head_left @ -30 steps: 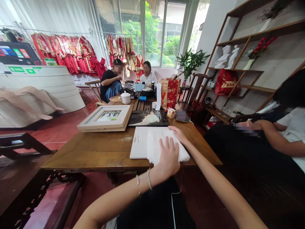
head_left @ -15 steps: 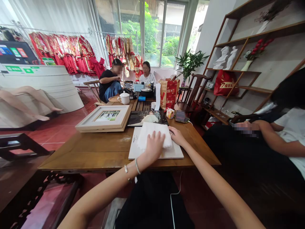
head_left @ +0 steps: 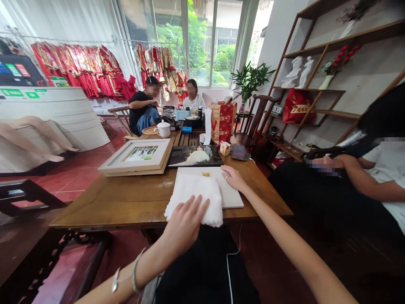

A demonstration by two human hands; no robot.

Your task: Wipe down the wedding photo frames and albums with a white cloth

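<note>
My left hand lies palm down on a folded white cloth, its fingers stretched out and slightly apart; its thumb is hidden. The cloth covers the left part of a flat white board and droops past the table's near edge. A small yellow-brown patch shows on the board beyond the cloth. At the board's upper right edge rests my right hand, with extended fingers and a ring on one of them. Its grip is light or absent.
Stacked framed pictures sit left on the wooden table. Behind the board are a dark picture panel, a small box and a red paper bag. A person sits at right; two others sit at the far end.
My left hand has drawn the white cloth toward me and slightly left, uncovering the board's far part and the yellow-brown patch. My right hand has stayed at the board's right edge.
</note>
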